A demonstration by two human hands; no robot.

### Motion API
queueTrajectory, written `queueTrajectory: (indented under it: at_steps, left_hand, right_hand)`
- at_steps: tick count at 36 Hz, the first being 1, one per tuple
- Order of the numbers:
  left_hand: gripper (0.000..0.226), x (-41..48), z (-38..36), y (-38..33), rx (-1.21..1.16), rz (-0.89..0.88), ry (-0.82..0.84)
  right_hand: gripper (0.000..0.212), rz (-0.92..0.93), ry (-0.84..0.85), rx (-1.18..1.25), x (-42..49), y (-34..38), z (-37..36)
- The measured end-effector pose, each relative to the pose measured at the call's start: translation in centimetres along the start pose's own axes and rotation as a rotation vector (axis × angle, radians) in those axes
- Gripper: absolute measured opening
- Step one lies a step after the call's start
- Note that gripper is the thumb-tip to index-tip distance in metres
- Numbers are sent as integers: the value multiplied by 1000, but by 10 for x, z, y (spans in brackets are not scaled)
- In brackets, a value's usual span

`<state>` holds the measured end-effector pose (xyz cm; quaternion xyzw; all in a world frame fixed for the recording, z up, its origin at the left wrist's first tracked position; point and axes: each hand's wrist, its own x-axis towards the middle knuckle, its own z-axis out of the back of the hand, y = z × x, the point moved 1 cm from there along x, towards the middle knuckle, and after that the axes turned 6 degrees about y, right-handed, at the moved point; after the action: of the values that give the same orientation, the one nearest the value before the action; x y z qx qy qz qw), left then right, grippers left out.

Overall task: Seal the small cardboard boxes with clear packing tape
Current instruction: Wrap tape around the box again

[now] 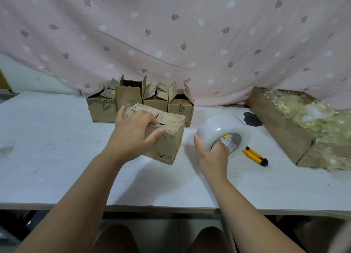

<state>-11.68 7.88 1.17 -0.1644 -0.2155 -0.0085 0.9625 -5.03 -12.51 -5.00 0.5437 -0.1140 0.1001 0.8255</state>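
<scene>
Just left of centre, the left hand grasps a closed small cardboard box on the white table, thumb at its far edge, fingers across the top. Right of centre the right hand grips the clear tape roll, fingers in its core, beside a yellow knife; four open boxes stand behind

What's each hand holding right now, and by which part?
Left hand grips the closed cardboard box over its top near edge. Right hand holds the tape roll, fingers in the core, thumb on the outside.

Open boxes block behind — left tabletop free.
</scene>
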Motion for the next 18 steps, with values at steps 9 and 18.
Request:
queueTrajectory:
  at_steps: [9,18]
  left_hand:
    - [58,-5,-21,-35,-39,221,-76]
    - [26,-9,-22,-15,-324,15,21]
  right_hand:
    - [30,34,-26,-17,0,1,0]
    - [30,40,-20,-44,1,1,0]
